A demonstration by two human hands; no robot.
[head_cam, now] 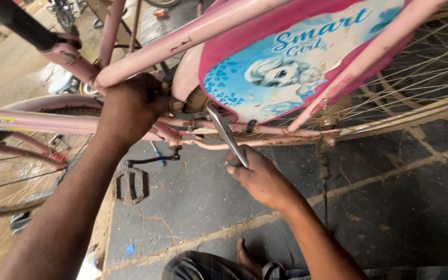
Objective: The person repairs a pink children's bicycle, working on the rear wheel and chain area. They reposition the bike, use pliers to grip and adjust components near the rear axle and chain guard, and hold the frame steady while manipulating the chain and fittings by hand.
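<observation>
A pink bicycle frame (193,32) fills the upper view, with a pink and blue chain guard (291,62) showing a cartoon picture. My left hand (128,106) grips the frame at the bottom bracket (195,101), fingers wrapped around the rusty hub area. My right hand (260,179) is closed on the lower end of a metal spanner (226,132), whose head reaches up to the bracket nut. A black pedal and crank (133,184) hangs below my left wrist.
The spoked rear wheel (416,88) lies at the right, another wheel (6,186) at the left. Below is a grey tiled floor (390,197) with sandy joints. My foot and checked cloth (245,262) show at the bottom. A black saddle (16,21) is at top left.
</observation>
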